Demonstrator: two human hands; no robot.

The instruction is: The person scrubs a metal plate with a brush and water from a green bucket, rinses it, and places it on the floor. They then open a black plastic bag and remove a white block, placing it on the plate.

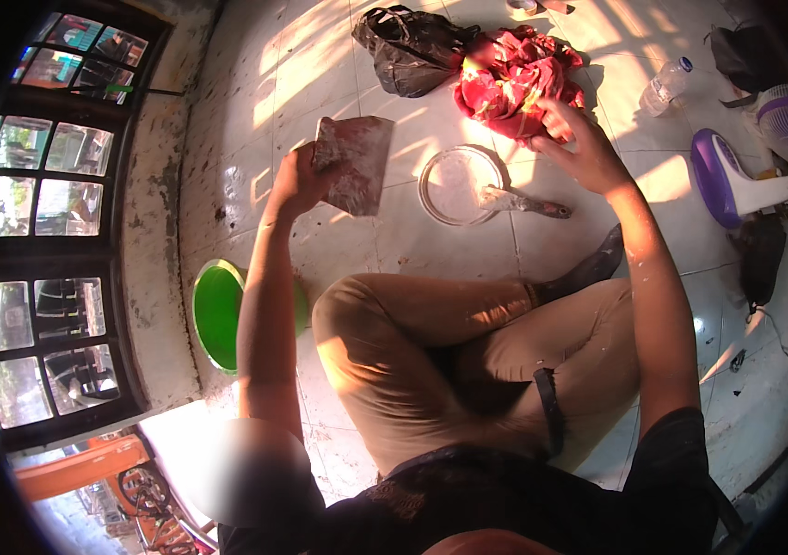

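Note:
My left hand (305,182) grips a flat, dusty reddish-brown sheet (361,163), held up over the tiled floor; its material is unclear. My right hand (578,149) is raised with fingers spread beside a crumpled red patterned cloth (519,83), and whether it touches the cloth cannot be told. Between my hands, nearer my crossed legs, lies a round white lid or shallow dish (458,186) with pale residue. A putty knife (526,202) coated in white rests across its right rim, the dark handle pointing right.
A black plastic bag (411,52) lies beside the cloth. A green bucket (217,316) stands at left near the stained wall and windows. At right are a plastic bottle (666,87) and a purple and white fan (720,177). My crossed legs (463,361) are in front of me.

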